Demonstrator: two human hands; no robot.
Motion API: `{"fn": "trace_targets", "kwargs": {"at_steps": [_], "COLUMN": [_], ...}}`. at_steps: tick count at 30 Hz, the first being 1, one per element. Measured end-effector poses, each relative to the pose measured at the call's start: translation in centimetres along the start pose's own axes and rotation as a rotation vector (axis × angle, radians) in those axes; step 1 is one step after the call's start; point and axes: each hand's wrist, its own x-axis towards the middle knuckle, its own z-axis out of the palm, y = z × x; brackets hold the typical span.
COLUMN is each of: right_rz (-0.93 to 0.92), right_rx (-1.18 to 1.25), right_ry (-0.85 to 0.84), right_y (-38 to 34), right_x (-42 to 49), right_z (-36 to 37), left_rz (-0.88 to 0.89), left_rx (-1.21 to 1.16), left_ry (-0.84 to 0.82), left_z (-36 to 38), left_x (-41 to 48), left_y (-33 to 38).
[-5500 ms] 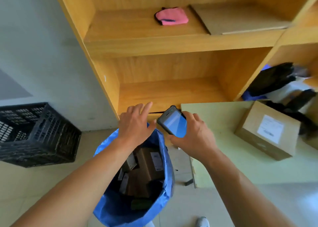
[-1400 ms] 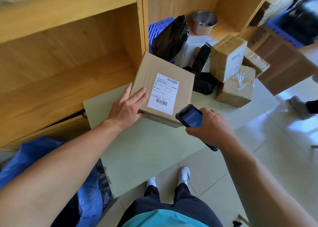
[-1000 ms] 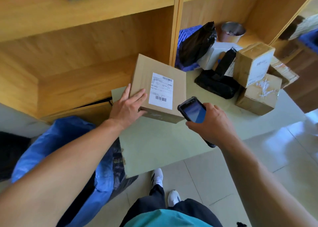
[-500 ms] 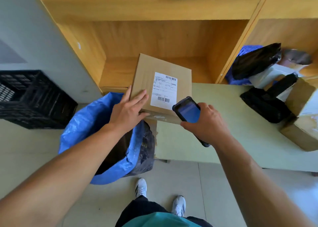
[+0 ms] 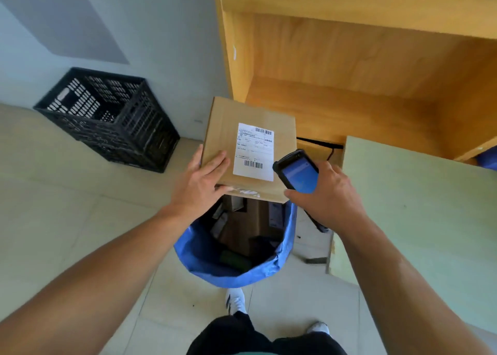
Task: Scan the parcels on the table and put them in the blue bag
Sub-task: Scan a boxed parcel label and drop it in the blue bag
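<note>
Your left hand [image 5: 200,186] grips the cardboard parcel [image 5: 250,150] over the blue bag [image 5: 236,271]; right hand [image 5: 326,193] w/ fingers wrapped round the scanner [image 5: 297,172].

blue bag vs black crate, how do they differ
The blue bag is soft and crumpled; the black crate is rigid with slotted walls. The bag holds parcels and sits under the held box; the crate stands apart by the wall. Both rest on the floor.
</note>
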Motion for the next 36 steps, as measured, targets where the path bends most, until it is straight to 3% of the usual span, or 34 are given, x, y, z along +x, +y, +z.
{"fn": "trace_targets", "kwargs": {"at_steps": [10,20,27,29,33,36], "right_rz": [-0.041,-0.171,-0.218,-0.214,-0.202,-0.2], "right_rx": [-0.079,-0.153,-0.132,-0.121,-0.113,-0.139], "right_ry": [-0.108,-0.158,-0.171,-0.176,-0.192,-0.193], "right_y": [-2.5,-0.1,3.0,3.9,5.2,5.7], "right_x": [4.7,11.9,14.3,14.5,14.1,13.5], "right_z": [5.8,13.4,18.8,19.9,21.2,21.0], "left_rz": [-0.279,-0.472,-0.492,-0.496,-0.572,-0.563], "left_rx": [0.02,-0.038,-0.037,-0.028,0.034,0.055], "left_ry": [-0.234,-0.234,-0.262,-0.332,-0.63,-0.636], "left_z": [4.2,12.3,17.4,18.5,19.8,19.4], "left_x": [-6.9,-14.1,-16.8,-17.3,-17.9,-18.6], "left_y": [-3.2,-0.1,1.6,1.8,1.5,1.2]}}
